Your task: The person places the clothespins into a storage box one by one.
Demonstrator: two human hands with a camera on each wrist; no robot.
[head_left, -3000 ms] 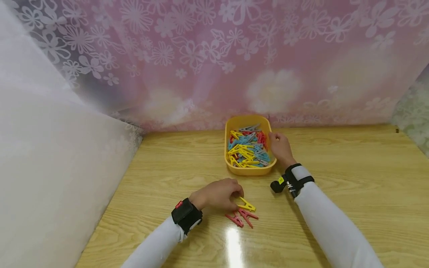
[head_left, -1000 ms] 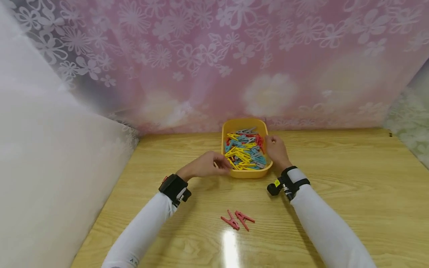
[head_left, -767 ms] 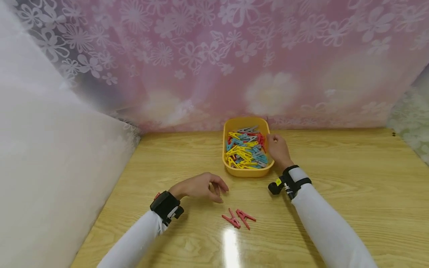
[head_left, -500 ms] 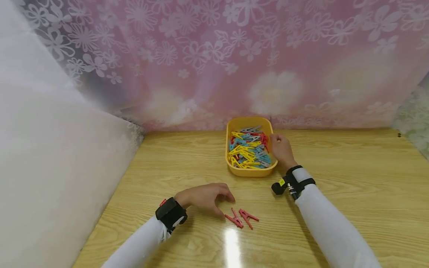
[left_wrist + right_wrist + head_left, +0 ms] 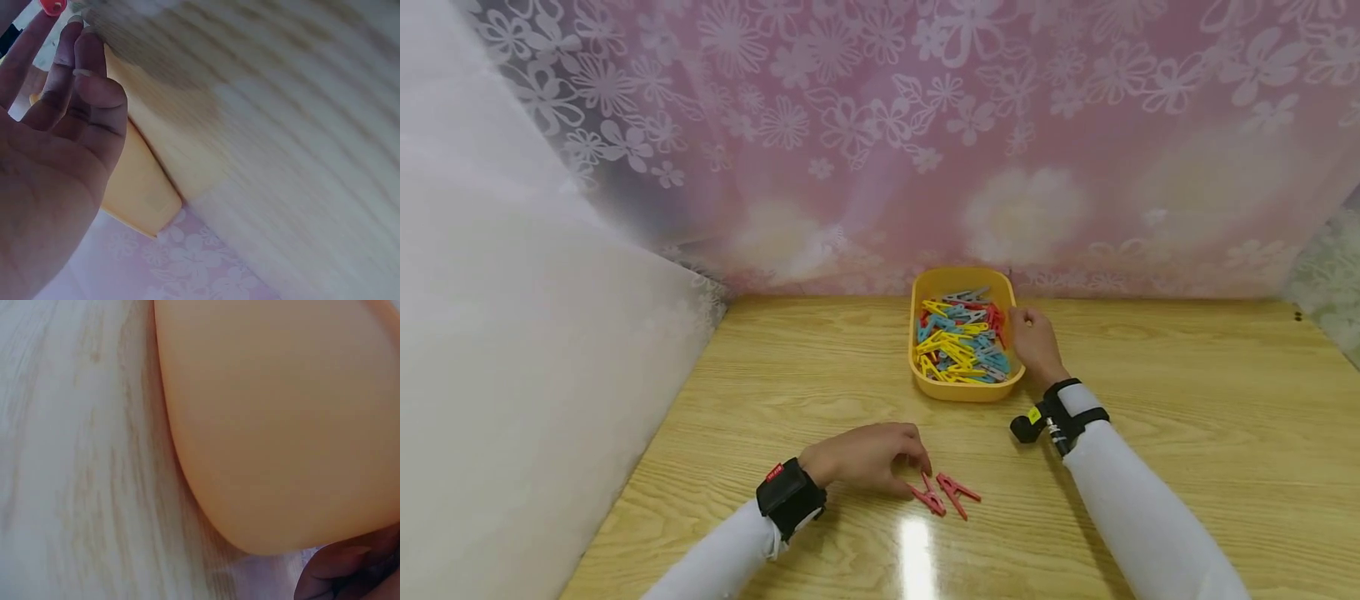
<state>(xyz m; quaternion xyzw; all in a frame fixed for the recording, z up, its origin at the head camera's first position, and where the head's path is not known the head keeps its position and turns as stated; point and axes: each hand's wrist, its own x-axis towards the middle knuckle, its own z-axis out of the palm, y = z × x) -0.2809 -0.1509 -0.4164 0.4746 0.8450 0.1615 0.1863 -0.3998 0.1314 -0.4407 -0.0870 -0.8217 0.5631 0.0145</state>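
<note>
My left hand is low over the table, its thumb and index fingertip at the two leg ends of a red clothespin, pinching it. In the left wrist view, a bit of red shows at a fingertip of the left hand. A second red clothespin lies just right of it. My right hand grips the right rim of a yellow plastic basket, which holds many yellow, blue, red and grey clothespins. In the right wrist view, the basket's side hides most of the right hand.
The wooden table carries the basket near its back edge. Behind stands a pink flowered curtain, and a white sheet borders the left side. A wrist camera sticks out beside the right wrist.
The yellow clothespin has left the table and the left hand went to the basket's near-left corner. It has since come back down to the red clothespins. The right hand stays at the rim.
</note>
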